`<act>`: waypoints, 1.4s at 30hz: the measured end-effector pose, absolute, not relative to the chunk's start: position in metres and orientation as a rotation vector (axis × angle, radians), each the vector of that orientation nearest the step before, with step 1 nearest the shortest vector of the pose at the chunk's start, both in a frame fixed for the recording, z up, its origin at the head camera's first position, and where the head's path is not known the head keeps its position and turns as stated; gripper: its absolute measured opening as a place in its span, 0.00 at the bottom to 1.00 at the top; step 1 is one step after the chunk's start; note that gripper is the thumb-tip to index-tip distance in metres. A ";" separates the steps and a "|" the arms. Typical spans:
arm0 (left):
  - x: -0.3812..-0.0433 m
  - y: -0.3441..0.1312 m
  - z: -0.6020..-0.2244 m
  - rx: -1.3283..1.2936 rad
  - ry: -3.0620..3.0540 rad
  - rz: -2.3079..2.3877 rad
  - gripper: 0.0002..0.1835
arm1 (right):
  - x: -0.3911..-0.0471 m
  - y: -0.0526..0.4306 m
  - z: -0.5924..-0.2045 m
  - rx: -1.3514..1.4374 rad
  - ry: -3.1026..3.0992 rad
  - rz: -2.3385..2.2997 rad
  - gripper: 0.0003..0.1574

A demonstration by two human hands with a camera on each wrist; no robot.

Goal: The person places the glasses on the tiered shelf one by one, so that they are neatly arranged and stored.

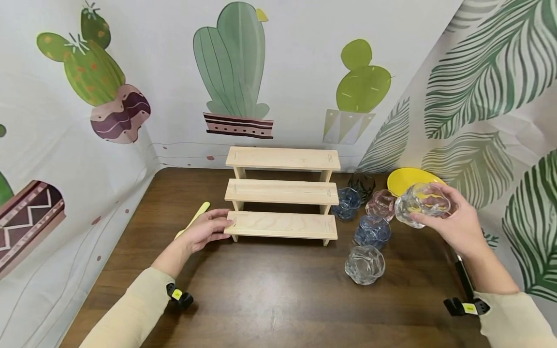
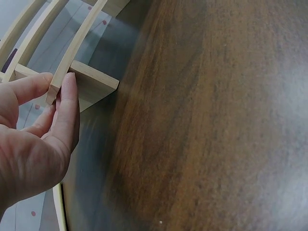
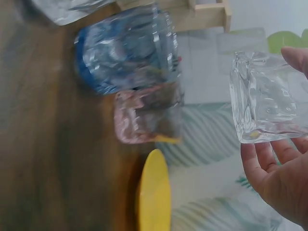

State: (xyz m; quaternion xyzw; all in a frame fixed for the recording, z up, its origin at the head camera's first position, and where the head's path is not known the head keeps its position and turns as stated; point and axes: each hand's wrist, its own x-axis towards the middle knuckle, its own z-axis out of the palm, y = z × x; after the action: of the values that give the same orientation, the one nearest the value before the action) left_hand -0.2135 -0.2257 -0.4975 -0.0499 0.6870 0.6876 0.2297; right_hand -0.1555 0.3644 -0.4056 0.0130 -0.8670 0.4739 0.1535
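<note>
A three-step wooden rack (image 1: 282, 189) stands at the back middle of the table. My left hand (image 1: 206, 229) pinches the left end of its lowest step, thumb above and fingers beneath, as the left wrist view shows. Off to the right, my right hand (image 1: 462, 227) holds a clear glass (image 3: 267, 96), tilted and raised off the table. Beside the rack stand a dark glass (image 1: 362, 186), a blue glass (image 1: 346, 204) and a pink glass (image 1: 380, 205). Nearer to me are another blue glass (image 1: 372, 233) and a second clear glass (image 1: 365, 266).
A yellow plate (image 1: 402, 180) lies at the back right, partly behind the held glass. Left of the rack is a slim yellow utensil (image 1: 201, 211), partly hidden by my left hand. A black stick-like object (image 1: 464, 278) lies along the right edge. Printed cloth walls surround the table.
</note>
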 end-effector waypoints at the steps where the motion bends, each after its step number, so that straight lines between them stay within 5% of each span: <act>1: -0.213 -0.226 -0.497 -0.137 1.891 1.893 0.36 | -0.157 0.362 -0.402 0.031 -2.487 1.357 0.45; 42: -0.214 -0.224 -0.502 -0.167 1.885 1.905 0.36 | -0.304 0.151 -0.356 0.410 -2.475 1.711 0.56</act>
State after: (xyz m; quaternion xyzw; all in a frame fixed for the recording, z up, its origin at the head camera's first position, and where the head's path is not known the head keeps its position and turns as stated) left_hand -0.2145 -0.2237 -0.5023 -0.0605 0.6839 0.6910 0.2261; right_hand -0.3044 0.1506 -0.3560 0.1349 -0.8139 0.5627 0.0522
